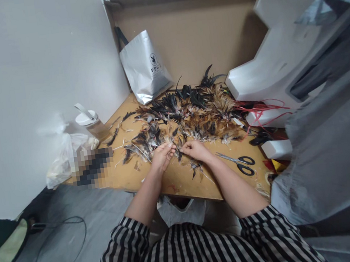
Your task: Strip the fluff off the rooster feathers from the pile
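My left hand (pixel 164 156) and my right hand (pixel 194 150) are close together over the front of the wooden table. Between them hangs a small dark and brown feather (pixel 178 153). The fingers of my left hand are pinched at its upper end. My right thumb and forefinger pinch at its right side, where the fine detail is too small to make out. Just beyond my hands lies a wide heap of brown and black feathers (pixel 200 123). A few loose feathers (pixel 195 167) lie nearer the table's front edge. Black-handled scissors (pixel 239 162) rest to the right of my right hand.
A silver bag (pixel 142 68) stands at the back by the cardboard panel (pixel 194 34). On the left are a lidded jug (pixel 92 122) and a plastic bag (pixel 65 158). Red strings (pixel 263 113) and white foam (pixel 252 78) border the right. A cable (pixel 59 245) loops at lower left.
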{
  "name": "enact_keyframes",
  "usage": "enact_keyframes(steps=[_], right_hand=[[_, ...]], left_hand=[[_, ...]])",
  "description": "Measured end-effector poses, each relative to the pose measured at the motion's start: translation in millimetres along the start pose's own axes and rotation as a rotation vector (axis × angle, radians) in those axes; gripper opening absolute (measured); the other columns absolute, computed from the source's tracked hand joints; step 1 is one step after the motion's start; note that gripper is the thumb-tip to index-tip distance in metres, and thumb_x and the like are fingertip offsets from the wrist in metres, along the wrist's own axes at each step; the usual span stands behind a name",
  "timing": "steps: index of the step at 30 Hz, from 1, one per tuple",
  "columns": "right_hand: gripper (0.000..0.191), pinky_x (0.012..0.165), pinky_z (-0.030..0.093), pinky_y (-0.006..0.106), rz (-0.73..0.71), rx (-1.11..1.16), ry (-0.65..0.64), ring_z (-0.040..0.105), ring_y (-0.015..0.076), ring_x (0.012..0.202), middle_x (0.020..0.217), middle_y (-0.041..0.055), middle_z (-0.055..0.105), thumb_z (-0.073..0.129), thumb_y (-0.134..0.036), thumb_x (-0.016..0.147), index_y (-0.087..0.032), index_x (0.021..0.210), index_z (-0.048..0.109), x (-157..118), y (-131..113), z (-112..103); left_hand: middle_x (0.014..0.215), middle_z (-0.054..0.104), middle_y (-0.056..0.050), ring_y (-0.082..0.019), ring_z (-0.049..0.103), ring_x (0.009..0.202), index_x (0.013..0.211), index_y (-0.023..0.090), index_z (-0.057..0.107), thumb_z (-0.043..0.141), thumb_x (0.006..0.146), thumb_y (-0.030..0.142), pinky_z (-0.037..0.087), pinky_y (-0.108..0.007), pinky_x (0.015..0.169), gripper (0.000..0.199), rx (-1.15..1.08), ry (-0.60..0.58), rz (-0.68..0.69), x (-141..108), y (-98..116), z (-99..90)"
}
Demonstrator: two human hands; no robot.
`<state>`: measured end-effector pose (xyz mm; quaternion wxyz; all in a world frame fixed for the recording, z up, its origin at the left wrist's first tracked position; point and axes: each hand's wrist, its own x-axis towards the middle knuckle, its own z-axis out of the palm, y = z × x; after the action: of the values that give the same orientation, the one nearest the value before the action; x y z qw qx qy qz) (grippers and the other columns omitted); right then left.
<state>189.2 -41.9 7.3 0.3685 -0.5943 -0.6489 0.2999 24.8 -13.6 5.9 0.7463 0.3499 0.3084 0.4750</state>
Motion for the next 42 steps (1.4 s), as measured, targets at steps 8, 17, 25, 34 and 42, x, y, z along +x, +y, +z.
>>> enact_keyframes(steps=[8, 17, 25, 34, 42], right_hand=[[0.016, 0.043, 0.027, 0.02, 0.077, 0.166, 0.031, 0.037, 0.0066, 0.042, 0.047, -0.0039, 0.05, 0.06, -0.031, 0.06, -0.016, 0.058, 0.061, 0, -9, -2], [0.027, 0.034, 0.01, 0.019, 0.217, 0.761, 0.092, 0.02, 0.0026, 0.032, 0.04, -0.0079, 0.037, 0.067, -0.039, 0.058, -0.016, 0.063, 0.053, 0, -22, -16], [0.028, 0.034, 0.007, 0.018, 0.259, 0.904, 0.029, 0.019, 0.0007, 0.032, 0.043, -0.0088, 0.036, 0.069, -0.038, 0.058, -0.016, 0.066, 0.052, 0, -22, -10], [0.033, 0.034, 0.012, 0.016, 0.224, 0.89, -0.03, 0.027, 0.0011, 0.034, 0.049, -0.0061, 0.046, 0.07, -0.038, 0.058, -0.016, 0.06, 0.045, -2, -22, 1], [0.035, 0.036, 0.016, 0.018, 0.199, 0.787, 0.083, 0.025, 0.0029, 0.034, 0.038, -0.0084, 0.036, 0.067, -0.041, 0.06, -0.018, 0.055, 0.04, -1, -19, 7]], left_hand=[[0.068, 0.064, -0.004, -0.003, 0.054, 0.051, 0.074, 0.009, 0.06, 0.066, 0.065, 0.018, 0.039, -0.011, 0.045, 0.014, 0.017, 0.003, 0.002, 1, -1, -1.7], [0.092, 0.066, -0.01, -0.008, 0.061, 0.063, 0.083, 0.009, 0.061, 0.064, 0.067, 0.017, 0.043, -0.013, 0.049, 0.017, 0.047, -0.042, -0.042, -1, -3, -1.4], [0.086, 0.067, -0.012, -0.009, 0.062, 0.062, 0.079, 0.007, 0.061, 0.068, 0.065, 0.02, 0.043, -0.014, 0.049, 0.02, 0.105, -0.172, -0.119, -5, -4, 1.3], [0.077, 0.067, -0.007, -0.005, 0.059, 0.058, 0.078, 0.007, 0.063, 0.067, 0.066, 0.018, 0.044, -0.011, 0.052, 0.017, 0.053, -0.161, -0.067, -2, -5, -0.1], [0.083, 0.067, -0.009, -0.009, 0.062, 0.062, 0.082, 0.009, 0.06, 0.067, 0.066, 0.021, 0.043, -0.013, 0.048, 0.021, 0.062, -0.133, -0.083, -3, -5, -0.4]])
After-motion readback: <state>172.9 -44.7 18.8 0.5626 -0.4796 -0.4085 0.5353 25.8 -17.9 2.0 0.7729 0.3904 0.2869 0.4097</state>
